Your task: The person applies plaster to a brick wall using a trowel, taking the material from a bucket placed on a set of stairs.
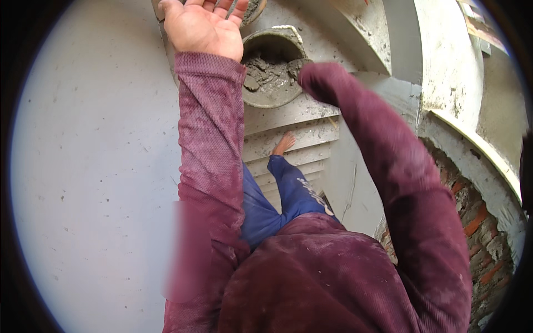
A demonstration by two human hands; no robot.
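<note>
My left hand (202, 26) is raised at the top of the view, palm up, with its fingers apart and nothing in it. Just to its right stands a round bucket (273, 103) of wet grey mortar (265, 76), with clumps heaped inside. The cuff of my right sleeve (319, 80) reaches over the bucket's right rim. The fingers of my right hand are hidden there. A grey lump (297, 66) lies right beside the cuff; whether it is in the hand I cannot tell.
A second container of mortar (252, 12) stands partly behind my left hand. Under the bucket, narrow pale steps (294, 116) run down, and my bare foot (284, 143) rests on one. A smooth pale wall (100, 166) fills the left; exposed brickwork (480, 219) shows at right.
</note>
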